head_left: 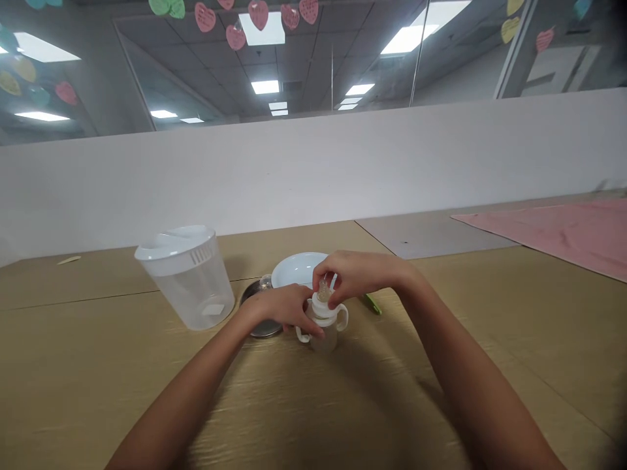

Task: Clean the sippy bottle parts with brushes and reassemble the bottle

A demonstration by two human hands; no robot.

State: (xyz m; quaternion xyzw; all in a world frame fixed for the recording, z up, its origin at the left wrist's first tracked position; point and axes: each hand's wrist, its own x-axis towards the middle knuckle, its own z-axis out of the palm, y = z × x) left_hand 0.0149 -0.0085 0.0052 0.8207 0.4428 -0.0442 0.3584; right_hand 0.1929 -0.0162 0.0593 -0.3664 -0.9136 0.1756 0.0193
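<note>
A clear baby bottle (326, 336) with a white collar and two white handles stands on the wooden table (122, 385). My left hand (279, 308) grips the bottle's collar from the left, its fingers reaching over the near handle. My right hand (357, 277) comes from the right, with its fingertips pinching the pale silicone teat (324, 292) at the top. A round metal dish or lid (255, 316) lies partly under my left hand. A white bowl (298, 269) sits just beyond my hands, partly hidden by them.
A clear plastic pitcher (189, 287) with a white lid stands left of my hands. A small green item (372, 303) lies to the right, and a thin wooden stick (68, 260) lies far left. A white partition (294, 176) backs the table, with a pink mat (548, 235) at right.
</note>
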